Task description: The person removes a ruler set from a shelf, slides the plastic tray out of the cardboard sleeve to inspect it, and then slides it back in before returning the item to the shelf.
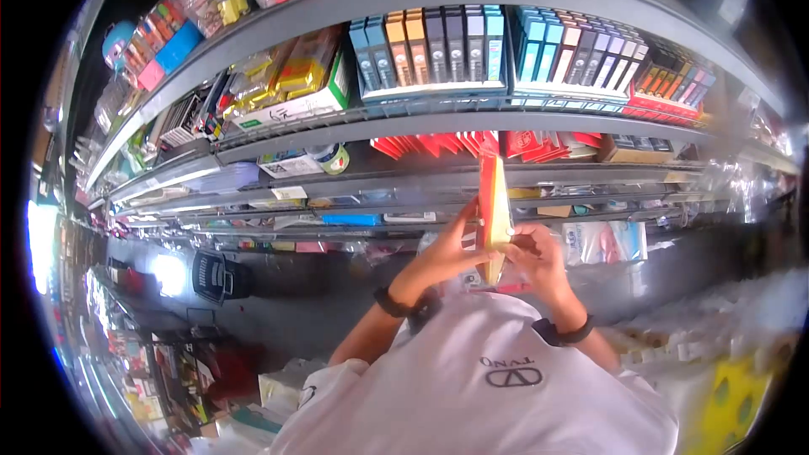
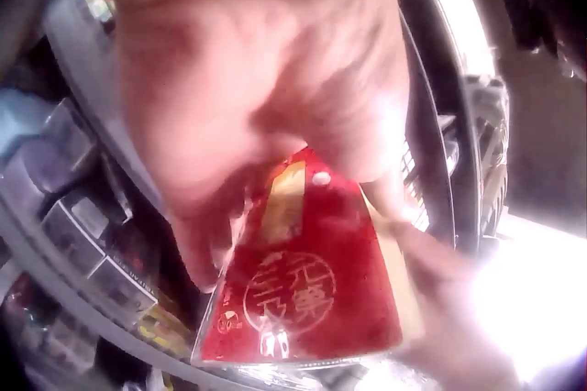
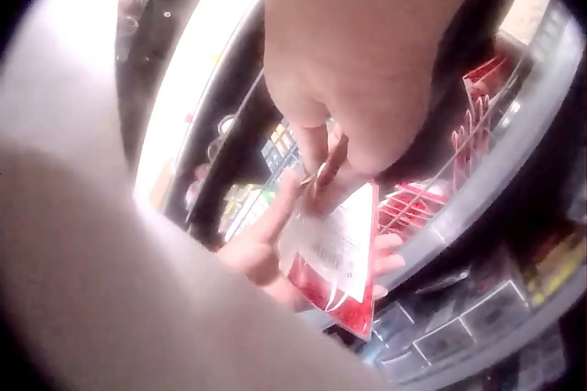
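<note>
A flat red packet (image 1: 491,194) with a pale side is held upright before the chest. My left hand (image 1: 442,254) grips it, the thumb on one side and fingers on the other. In the left wrist view, gold lettering in a circle marks the red face of the packet (image 2: 307,286), below the left hand (image 2: 266,88). My right hand (image 1: 541,259) has bent fingers at the packet's lower pale side. The right wrist view shows the right hand (image 3: 353,88) pinching at the white, printed back of the packet (image 3: 341,249); its fingertips partly hide the exact spot.
Boxed goods in blue, orange and dark colours (image 1: 425,50) stand on a shelf ahead. Below them, red packets (image 1: 438,145) lie in a row behind a shelf edge (image 1: 337,133). A black basket (image 1: 212,276) is on the floor at the left.
</note>
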Motion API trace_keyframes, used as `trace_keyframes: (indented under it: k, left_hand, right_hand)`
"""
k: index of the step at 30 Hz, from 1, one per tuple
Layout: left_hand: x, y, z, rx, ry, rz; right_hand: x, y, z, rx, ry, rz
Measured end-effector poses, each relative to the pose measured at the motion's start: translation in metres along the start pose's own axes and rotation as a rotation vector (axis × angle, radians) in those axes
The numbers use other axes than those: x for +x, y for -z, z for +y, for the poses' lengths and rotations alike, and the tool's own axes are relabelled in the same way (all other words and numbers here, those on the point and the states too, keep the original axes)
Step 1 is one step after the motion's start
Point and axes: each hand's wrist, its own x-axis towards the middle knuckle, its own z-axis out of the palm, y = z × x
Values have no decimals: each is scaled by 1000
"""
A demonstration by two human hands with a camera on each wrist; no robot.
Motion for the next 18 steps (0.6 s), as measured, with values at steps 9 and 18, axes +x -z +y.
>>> trace_keyframes:
  k: [9, 18]
  left_hand:
    - [3, 16, -10, -194, 96, -55]
    - [3, 5, -8, 61, 28, 161]
  right_hand:
    - [3, 1, 15, -125, 248, 89]
    - [9, -20, -13, -894, 329, -11]
